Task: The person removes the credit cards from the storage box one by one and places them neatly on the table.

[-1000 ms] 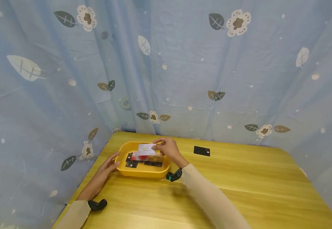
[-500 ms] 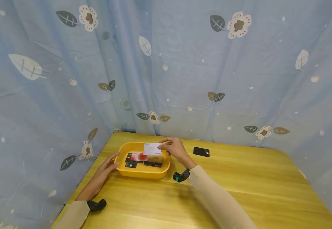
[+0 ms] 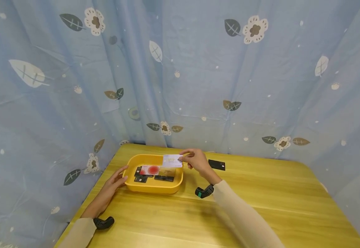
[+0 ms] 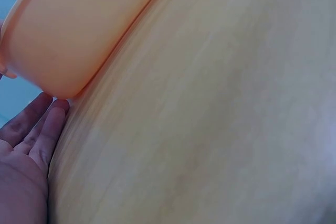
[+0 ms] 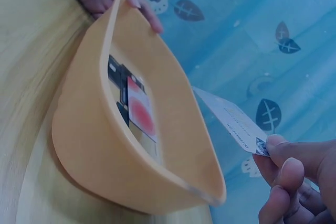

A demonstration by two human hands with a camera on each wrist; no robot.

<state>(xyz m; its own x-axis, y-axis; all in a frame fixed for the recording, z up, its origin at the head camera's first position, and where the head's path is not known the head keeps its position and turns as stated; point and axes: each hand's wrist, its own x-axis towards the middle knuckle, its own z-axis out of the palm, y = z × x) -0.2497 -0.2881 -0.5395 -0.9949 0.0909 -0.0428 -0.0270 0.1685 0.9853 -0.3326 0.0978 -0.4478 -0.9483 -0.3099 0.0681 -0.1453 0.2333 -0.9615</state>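
Observation:
My right hand (image 3: 198,161) pinches a white card with gold lettering (image 3: 170,160) by one edge, between thumb and fingers. The card hangs above the right part of a yellow plastic bin (image 3: 152,189), tilted in the right wrist view. My left hand (image 3: 108,190) holds the bin's left end; in the right wrist view its fingertips (image 5: 153,22) lap over the rim, while the left wrist view has other fingers (image 4: 50,129) against the outer wall. Inside the bin lie a red-and-white card (image 3: 150,170), a gold card (image 3: 168,171) and several black cards (image 3: 163,178).
A black card (image 3: 216,164) lies alone on the wooden table (image 3: 260,199), right of the bin and behind my right hand. Blue floral curtains (image 3: 192,69) enclose the table's back and left side. Black bands (image 3: 204,191) sit on both wrists.
My right hand has moved to the right with the white card, uncovering more of the red-and-white and gold cards in the bin. My left hand stays at the bin's left end.

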